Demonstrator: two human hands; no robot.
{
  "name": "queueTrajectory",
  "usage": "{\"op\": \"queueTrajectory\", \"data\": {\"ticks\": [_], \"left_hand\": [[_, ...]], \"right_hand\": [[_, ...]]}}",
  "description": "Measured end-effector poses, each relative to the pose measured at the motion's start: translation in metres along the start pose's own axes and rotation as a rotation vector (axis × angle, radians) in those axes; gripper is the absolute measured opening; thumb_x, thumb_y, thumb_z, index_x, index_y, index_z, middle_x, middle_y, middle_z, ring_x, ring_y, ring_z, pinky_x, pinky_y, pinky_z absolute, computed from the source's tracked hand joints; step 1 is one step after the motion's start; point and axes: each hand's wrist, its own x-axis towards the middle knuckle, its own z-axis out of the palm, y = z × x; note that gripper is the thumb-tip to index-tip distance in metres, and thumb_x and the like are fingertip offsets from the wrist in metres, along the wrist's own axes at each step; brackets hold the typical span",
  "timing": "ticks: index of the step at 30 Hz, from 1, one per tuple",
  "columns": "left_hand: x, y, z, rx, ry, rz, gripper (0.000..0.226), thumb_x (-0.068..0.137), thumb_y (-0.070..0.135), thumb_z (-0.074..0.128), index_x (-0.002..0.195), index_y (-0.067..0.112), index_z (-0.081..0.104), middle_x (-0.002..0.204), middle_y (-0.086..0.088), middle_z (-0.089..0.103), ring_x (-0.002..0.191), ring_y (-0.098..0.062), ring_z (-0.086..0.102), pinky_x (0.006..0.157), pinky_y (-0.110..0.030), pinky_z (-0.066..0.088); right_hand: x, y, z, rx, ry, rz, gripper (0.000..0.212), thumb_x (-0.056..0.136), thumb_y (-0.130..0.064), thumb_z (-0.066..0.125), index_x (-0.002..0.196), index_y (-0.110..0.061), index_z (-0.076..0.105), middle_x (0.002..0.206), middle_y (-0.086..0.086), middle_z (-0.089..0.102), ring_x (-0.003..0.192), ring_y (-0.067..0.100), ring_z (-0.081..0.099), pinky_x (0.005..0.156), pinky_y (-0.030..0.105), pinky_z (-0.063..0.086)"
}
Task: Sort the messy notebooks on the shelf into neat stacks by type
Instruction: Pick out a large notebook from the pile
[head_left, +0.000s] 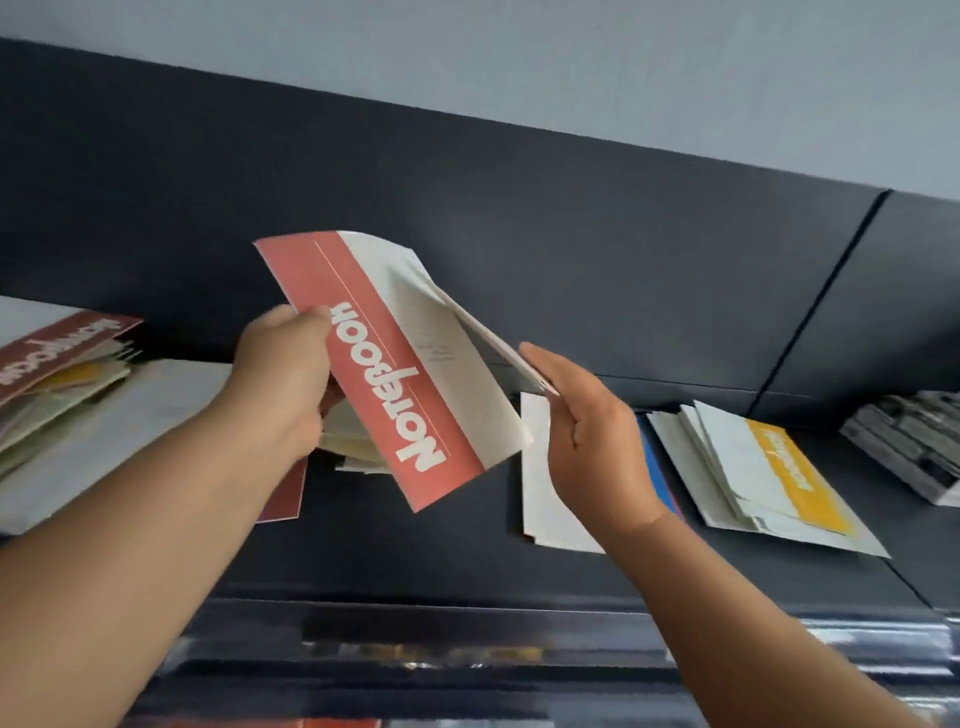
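Observation:
My left hand (288, 374) grips a red-and-white notebook (395, 364) by its red edge, holding it tilted in the air above the dark shelf (441, 540). The notebook's white cover flaps open toward the right. With straight fingers, my right hand (592, 436) touches the outer edge of that loose cover. Under the left hand lie more notebooks (353, 441), partly hidden. A messy pile with a dark red notebook (57, 353) on top sits at the far left. Yellow-and-white notebooks (763, 473) lie fanned out at the right.
A white notebook (545, 483) with a blue one (657, 467) beside it lies behind my right hand. A stack of grey printed booklets (914, 441) sits at the far right. The shelf's dark back wall (467, 218) rises behind everything. A glossy front ledge (467, 649) runs below.

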Motion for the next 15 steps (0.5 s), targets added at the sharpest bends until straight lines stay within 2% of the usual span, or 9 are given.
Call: {"op": "queueTrajectory", "data": {"ticks": [2,4,8,11,13,15], "left_hand": [[-0.005,-0.007,0.025,0.027,-0.073,-0.066,0.018,0.099,0.027,0.048,0.087,0.023,0.061,0.091,-0.002,0.069,0.08,-0.018,0.066,0.07,-0.034,0.054],[-0.011,-0.014,0.045,0.052,-0.148,-0.133,0.019,0.1,0.028,0.048,0.087,0.023,0.061,0.088,-0.001,0.068,0.08,-0.019,0.066,0.075,-0.037,0.055],[-0.024,-0.026,0.075,0.082,-0.243,-0.188,0.021,0.1,0.028,0.048,0.083,0.024,0.06,0.089,-0.003,0.068,0.082,-0.021,0.066,0.077,-0.038,0.054],[-0.033,-0.035,0.092,0.11,-0.261,-0.237,0.019,0.1,0.03,0.048,0.087,0.023,0.061,0.094,-0.005,0.069,0.088,-0.026,0.067,0.085,-0.047,0.054],[-0.037,-0.04,0.102,0.137,-0.262,-0.269,0.017,0.099,0.03,0.049,0.093,0.021,0.062,0.096,-0.007,0.069,0.089,-0.028,0.067,0.087,-0.05,0.053],[-0.04,-0.042,0.115,0.153,-0.258,-0.282,0.018,0.099,0.029,0.049,0.102,0.018,0.062,0.096,-0.008,0.068,0.086,-0.028,0.067,0.085,-0.049,0.053]], "right_hand": [[-0.009,0.016,-0.024,-0.091,0.035,0.06,0.049,0.094,0.004,0.039,0.132,-0.021,0.058,0.119,-0.019,0.054,0.109,-0.01,0.046,0.094,-0.004,0.029],[-0.019,0.025,-0.045,-0.158,0.062,0.147,0.048,0.096,0.004,0.04,0.133,-0.021,0.057,0.119,-0.018,0.055,0.106,-0.01,0.046,0.09,-0.004,0.029],[-0.037,0.039,-0.082,-0.285,0.143,0.184,0.043,0.095,0.001,0.043,0.13,-0.016,0.06,0.117,-0.005,0.065,0.105,0.008,0.056,0.085,0.01,0.035],[-0.05,0.052,-0.104,-0.265,0.211,0.215,0.046,0.091,-0.012,0.036,0.128,-0.013,0.061,0.115,-0.008,0.061,0.106,0.008,0.056,0.089,0.014,0.038],[-0.057,0.065,-0.118,-0.283,0.213,0.233,0.046,0.092,-0.007,0.036,0.129,-0.016,0.061,0.122,-0.006,0.063,0.112,0.014,0.058,0.095,0.022,0.043],[-0.058,0.082,-0.132,-0.304,0.222,0.251,0.047,0.093,0.005,0.04,0.129,-0.017,0.061,0.123,-0.004,0.064,0.113,0.016,0.059,0.092,0.014,0.038]]}}
